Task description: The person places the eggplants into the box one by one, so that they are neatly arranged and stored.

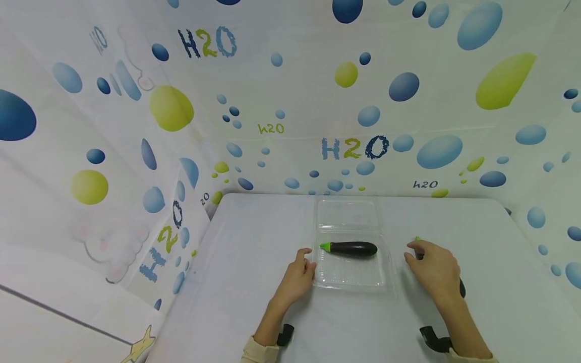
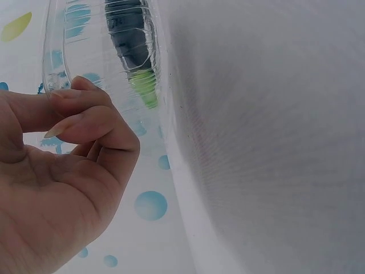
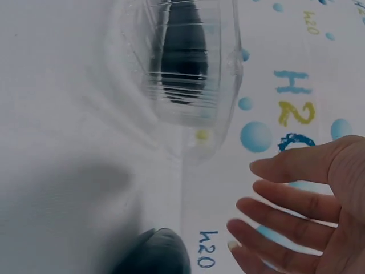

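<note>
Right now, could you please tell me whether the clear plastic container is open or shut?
Open: in the head view, its clear lid lies folded back beyond the base.

Soft light is falling brightly over the flat white tabletop (image 1: 240, 272).
Pale glints are catching on the clear plastic hinged tray (image 1: 351, 275); faint shadows are spreading inward beside both bare forearms (image 1: 465, 322). Toward the upper right, round blue spots (image 1: 479, 25) on the white printed wall sheet (image 1: 299, 85) are stretching into ovals. The wrist views are looking greyer and dimmer; in the right one, a hazy shadow is smudging the tabletop and a rounded dark shape (image 3: 157, 254) is blurring.
</note>
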Action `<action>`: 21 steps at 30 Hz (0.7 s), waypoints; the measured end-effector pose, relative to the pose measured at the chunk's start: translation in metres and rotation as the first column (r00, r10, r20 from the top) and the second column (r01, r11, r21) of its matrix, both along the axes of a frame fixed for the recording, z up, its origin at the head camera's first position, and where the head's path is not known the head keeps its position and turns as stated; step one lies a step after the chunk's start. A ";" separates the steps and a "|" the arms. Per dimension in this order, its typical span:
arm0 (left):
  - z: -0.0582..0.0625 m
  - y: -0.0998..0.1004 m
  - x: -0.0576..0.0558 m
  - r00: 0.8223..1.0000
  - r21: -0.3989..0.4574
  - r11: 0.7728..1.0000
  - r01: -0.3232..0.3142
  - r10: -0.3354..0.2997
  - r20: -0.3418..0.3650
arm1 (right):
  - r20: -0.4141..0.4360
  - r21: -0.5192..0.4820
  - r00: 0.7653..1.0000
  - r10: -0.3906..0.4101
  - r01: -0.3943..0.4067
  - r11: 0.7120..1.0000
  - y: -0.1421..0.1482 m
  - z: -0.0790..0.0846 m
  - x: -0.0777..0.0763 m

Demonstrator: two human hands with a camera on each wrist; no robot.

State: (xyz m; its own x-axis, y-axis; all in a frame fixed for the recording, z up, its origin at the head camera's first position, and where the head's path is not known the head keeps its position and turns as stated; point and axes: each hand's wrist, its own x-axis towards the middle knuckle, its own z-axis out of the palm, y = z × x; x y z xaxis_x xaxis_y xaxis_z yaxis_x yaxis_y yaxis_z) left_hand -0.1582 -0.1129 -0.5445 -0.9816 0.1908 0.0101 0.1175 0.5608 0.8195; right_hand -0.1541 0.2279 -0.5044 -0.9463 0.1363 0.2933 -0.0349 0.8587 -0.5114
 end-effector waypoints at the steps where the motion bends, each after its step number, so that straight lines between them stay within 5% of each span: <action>1: 0.000 0.000 0.000 1.000 -0.001 1.000 0.000 0.000 -0.003 | 0.007 -0.008 1.000 -0.016 0.016 1.000 0.002 -0.001 0.001; 13: -0.001 0.000 0.001 1.000 0.008 1.000 -0.003 0.003 0.001 | 0.218 -0.040 0.968 -0.121 0.133 0.990 0.022 -0.012 0.011; 21: -0.001 0.000 0.000 1.000 -0.003 1.000 0.002 -0.002 -0.006 | 0.235 -0.045 0.961 -0.147 0.162 0.986 0.028 -0.016 0.014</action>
